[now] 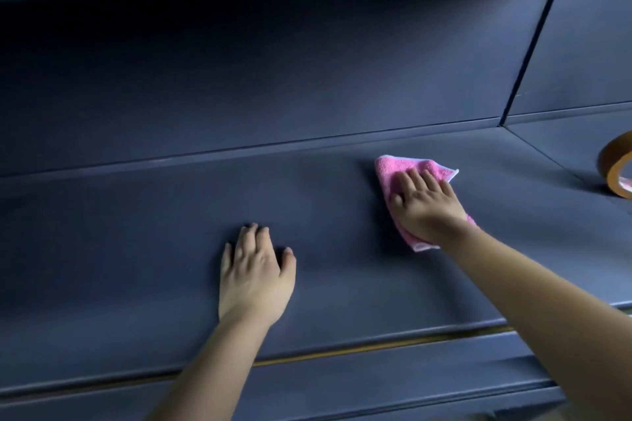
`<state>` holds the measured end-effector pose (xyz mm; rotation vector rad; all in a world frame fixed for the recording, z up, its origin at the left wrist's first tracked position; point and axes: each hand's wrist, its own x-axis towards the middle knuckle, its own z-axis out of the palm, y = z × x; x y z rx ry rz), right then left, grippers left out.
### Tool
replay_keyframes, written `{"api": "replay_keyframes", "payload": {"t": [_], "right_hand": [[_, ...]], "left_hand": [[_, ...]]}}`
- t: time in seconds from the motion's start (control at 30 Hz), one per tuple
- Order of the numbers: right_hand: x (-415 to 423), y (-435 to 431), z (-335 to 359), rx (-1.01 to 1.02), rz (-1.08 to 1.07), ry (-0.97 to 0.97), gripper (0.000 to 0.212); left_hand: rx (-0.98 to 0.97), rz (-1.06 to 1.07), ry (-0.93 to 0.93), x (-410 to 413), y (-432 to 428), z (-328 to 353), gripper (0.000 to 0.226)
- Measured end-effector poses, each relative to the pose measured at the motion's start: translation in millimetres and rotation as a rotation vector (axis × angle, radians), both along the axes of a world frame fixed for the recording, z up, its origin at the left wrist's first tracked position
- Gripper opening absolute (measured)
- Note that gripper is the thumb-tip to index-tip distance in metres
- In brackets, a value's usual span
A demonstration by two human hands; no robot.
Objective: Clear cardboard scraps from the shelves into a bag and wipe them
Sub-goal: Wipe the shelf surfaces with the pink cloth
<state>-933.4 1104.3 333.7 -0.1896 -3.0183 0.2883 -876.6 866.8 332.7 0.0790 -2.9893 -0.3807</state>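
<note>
The right hand [425,205] lies palm-down on a pink cloth [403,169], fingers spread flat and pressing it onto the dark shelf [325,188]; nothing is pinched, the cloth is simply pinned under the palm. The cloth is folded into a rough pad whose long axis runs from just behind the wrist, toward the person, out past the fingertips toward the back wall. One pale-edged corner pokes out beyond the fingers, another shows under the heel of the hand.

From that hand, the unwiped stretch I would judge matters most lies off to its left: a broad run of bare shelf between it and the left hand [254,275]. The left hand rests open and flat on the shelf, holding nothing, nearer the front lip and well apart from the cloth; it looks like a brace for the reach. So the wiping falls to the right hand, and a sweep leftward would bring the cloth toward the resting hand, which would then have to lift or slide away.

To the right of the cloth hand, past the seam where the next shelf section begins, a roll of tape [617,164] stands on edge, partly cut off by the frame. It is well clear of the cloth for now, though a stroke rightward would head its way.

No cardboard scraps and no bag show anywhere here, so the clearing on this shelf looks done.
</note>
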Motion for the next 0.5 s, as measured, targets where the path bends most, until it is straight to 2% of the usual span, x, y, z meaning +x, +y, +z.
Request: {"api": "replay_keyframes", "payload": {"t": [0.33, 0.5], "right_hand": [[-91.9, -26.0, 4.7, 0.054, 0.02, -0.079, 0.049], [-93.7, -89.9, 10.2, 0.065, 0.23, -0.062, 0.048]], "left_hand": [[-0.016, -0.022, 0.05, -1.7, -1.9, -7.5, 0.055], [-0.026, -0.02, 0.047, -2.0, -0.8, -6.7, 0.055]]}}
